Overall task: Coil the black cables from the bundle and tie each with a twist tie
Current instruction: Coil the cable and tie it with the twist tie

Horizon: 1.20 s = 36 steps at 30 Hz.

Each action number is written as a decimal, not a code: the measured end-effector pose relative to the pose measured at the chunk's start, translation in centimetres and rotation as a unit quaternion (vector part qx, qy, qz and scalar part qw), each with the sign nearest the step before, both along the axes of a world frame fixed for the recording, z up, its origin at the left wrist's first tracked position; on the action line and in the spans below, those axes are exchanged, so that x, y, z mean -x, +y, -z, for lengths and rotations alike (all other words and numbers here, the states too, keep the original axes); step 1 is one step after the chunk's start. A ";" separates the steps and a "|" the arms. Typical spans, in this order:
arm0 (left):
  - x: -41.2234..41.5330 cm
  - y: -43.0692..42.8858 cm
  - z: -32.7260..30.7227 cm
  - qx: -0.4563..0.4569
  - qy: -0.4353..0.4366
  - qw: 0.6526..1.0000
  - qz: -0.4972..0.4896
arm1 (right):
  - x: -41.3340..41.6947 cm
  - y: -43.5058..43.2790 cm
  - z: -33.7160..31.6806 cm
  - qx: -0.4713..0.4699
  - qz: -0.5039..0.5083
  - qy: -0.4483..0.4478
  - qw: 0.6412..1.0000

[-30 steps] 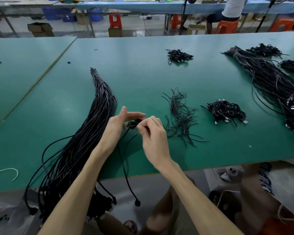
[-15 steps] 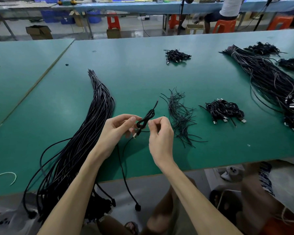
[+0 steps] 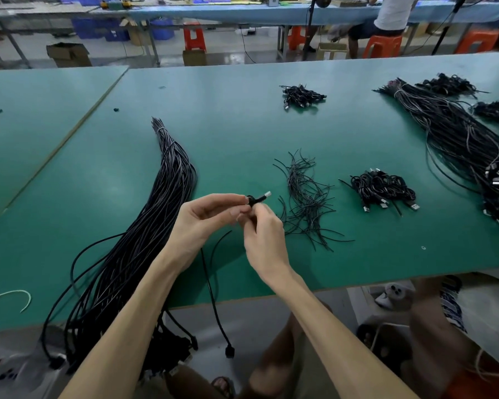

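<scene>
STATUS
Working on 1 black cable (image 3: 258, 199), held just above the green table (image 3: 242, 125) near its front edge. Pinched at the silver-tipped connector end between thumb and fingertips of the left hand (image 3: 205, 223), connector pointing right. Gripped just below that end by the curled fingers of the right hand (image 3: 264, 237), touching the left fingertips. Remaining length hanging free over the table edge, far plug well below it. Whether a first loop is formed at the fingertips: cannot tell. Judged to be the start of coiling.

LOCATION OF STOCK
Source bundle (image 3: 144, 240) left of both hands, running from mid-table over the front edge. Loose twist ties (image 3: 306, 197) just right of the hands. Finished coils (image 3: 382, 188) further right, apart from the ties.

FAULTS TO GUARD AGAINST
1. Snagging. Dangling length close beside the hanging ends of the bundle; likely to drag a neighbouring cable if pulled up fast. Draw up slowly.
2. Loss of the coil. Releasing both pinches to reach for a tie likely to let springy loops open. Clamp 1 hand across all loops first.
3. Multiple ties lifted. Pile tangled, strands thin. Lift 1 by its tip.
4. Kinking. Winding too tight at the connector likely to bend the cable sharply there. Form even loops.
</scene>
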<state>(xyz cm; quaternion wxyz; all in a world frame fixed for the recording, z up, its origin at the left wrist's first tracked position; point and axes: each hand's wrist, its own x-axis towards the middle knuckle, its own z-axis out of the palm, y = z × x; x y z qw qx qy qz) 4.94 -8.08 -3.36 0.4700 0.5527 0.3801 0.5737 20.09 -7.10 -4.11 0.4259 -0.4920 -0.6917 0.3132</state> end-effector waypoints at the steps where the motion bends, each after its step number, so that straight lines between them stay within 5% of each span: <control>1: -0.1 -0.1 -0.1 -0.012 0.016 1.000 -0.012 | 0.0 0.0 0.0 -0.002 -0.003 -0.002 1.000; 11: -0.5 -0.3 -0.4 -0.060 0.251 0.958 -0.122 | 0.1 -0.5 -0.3 -0.003 -0.014 0.039 0.999; 15: -0.8 -0.3 -0.9 0.001 0.171 0.982 -0.074 | -0.3 -0.4 -0.6 0.013 0.037 0.091 0.995; 19: -0.5 -0.2 -0.5 -0.008 0.194 0.980 -0.052 | -0.5 -0.4 -0.6 0.018 0.061 0.117 0.991; 26: -0.2 0.0 0.4 0.000 0.095 0.995 0.012 | -1.0 -0.2 -0.5 0.050 0.090 0.165 0.981; 36: -0.3 0.0 0.5 -0.044 0.115 0.985 -0.121 | -0.3 -0.4 -0.6 -0.026 0.003 0.077 0.997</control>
